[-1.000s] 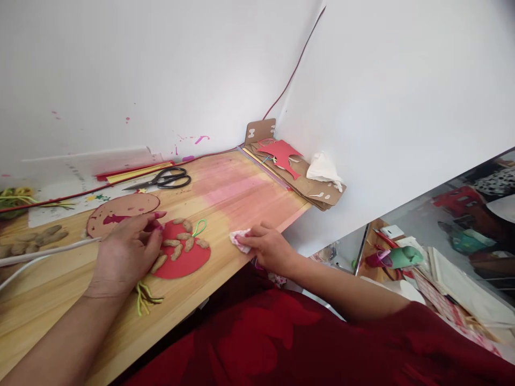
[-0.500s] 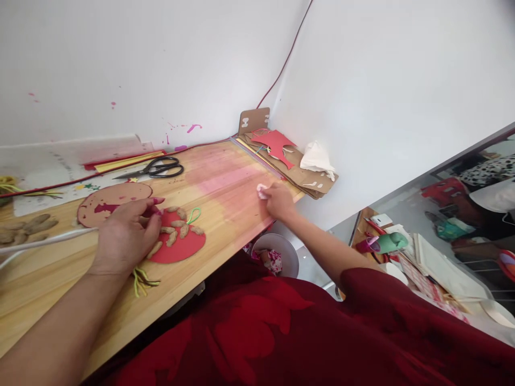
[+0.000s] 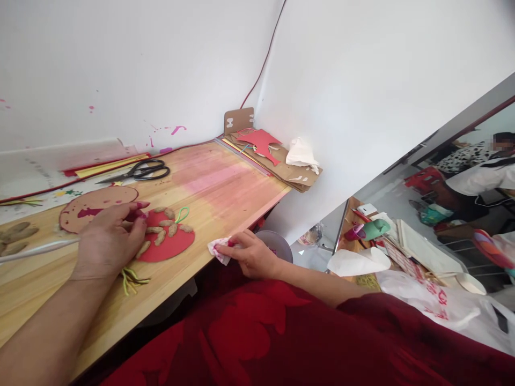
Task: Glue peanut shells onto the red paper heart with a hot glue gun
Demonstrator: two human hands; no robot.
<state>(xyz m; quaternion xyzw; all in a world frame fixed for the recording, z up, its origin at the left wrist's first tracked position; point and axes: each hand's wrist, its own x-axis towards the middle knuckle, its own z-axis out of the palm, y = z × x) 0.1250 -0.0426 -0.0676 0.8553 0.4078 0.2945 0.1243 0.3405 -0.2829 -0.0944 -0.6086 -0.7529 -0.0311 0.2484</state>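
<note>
My right hand (image 3: 252, 254) pinches a crumpled, pink-stained tissue (image 3: 220, 250) at the front edge of the wooden table (image 3: 201, 214). Over the left part of the table, my left hand (image 3: 110, 236) has its fingers and thumb pressed together; whatever they hold is hidden. Beside those fingertips lies a red paper circle (image 3: 177, 248) with several peanuts (image 3: 160, 237) and a green loop on it. Yellow-green yarn strands (image 3: 132, 280) stick out below the circle. Behind my left hand is a brown oval board (image 3: 107, 197) with dark red patches.
Black-handled scissors (image 3: 147, 170) lie near the wall. More peanuts (image 3: 18, 236) are at the far left. Flattened cardboard (image 3: 300, 177) with red paper scraps and a white bag (image 3: 301, 154) fills the back corner. A bin (image 3: 279, 244) stands below the table; people are at the far right.
My right hand has come back toward me with the tissue, from the table's far right to its front edge. My left hand keeps its place by the red circle. The view has turned slightly right.
</note>
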